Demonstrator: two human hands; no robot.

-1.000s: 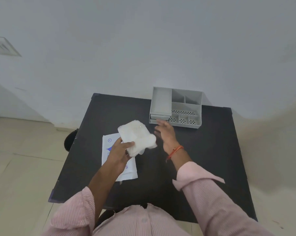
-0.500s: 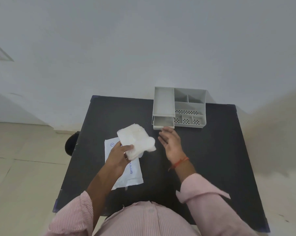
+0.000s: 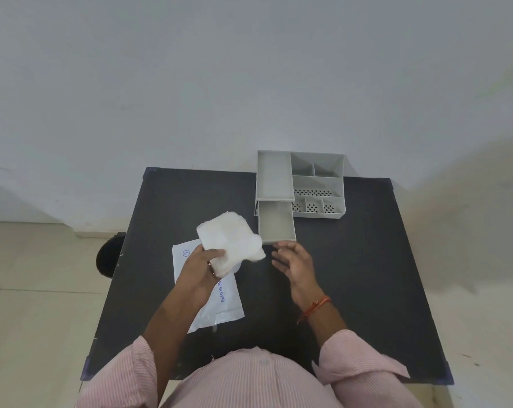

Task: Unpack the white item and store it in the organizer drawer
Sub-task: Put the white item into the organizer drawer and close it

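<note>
White stuff, soft and folded, sits in the left hand. The fingers are closed around its near edge, so it is held up above the table. It is not in the drawer. It hangs just left of the drawer's front end.

Under the left hand lies a flat white packet with blue letters on it. The packet rests on the dark table, and the hand and the white stuff hide part of it. Left of the table, low down, a round black thing peeks out by the floor.

The drawer is pulled out from the grey organizer and looks bare inside. The organizer stands at the far edge of the table, near the wall.

The right hand is just in front of the drawer. Its fingers are spread apart and it holds nothing. The fingertips are very near the drawer's front, but whether they touch it is hard to tell. An orange band goes around that wrist. Both pink sleeves are rolled up.
</note>
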